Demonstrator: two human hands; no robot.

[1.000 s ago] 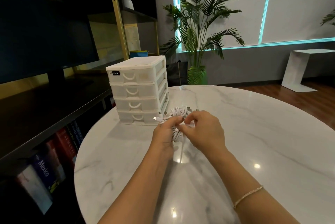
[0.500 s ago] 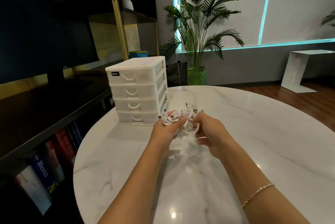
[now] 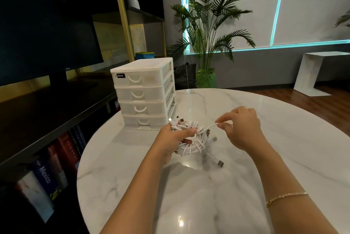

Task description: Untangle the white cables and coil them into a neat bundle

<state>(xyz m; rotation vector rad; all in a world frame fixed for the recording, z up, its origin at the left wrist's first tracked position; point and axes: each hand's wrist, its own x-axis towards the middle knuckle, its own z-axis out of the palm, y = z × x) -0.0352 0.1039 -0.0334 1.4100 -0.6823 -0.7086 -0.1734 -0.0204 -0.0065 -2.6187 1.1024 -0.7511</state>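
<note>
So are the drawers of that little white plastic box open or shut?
Shut. All four fronts of the drawer unit sit flush in the frame, none pulled out toward the table.

Dim room lit mainly by cyan strips edging the window blinds [image 3: 310,6]; ceiling-light glare spots on the glossy marble table [image 3: 284,139], soft arm shadows beneath, shelving [image 3: 37,101] at left underexposed, wide-angle bowing toward frame edges, centre reasonably sharp.
</note>
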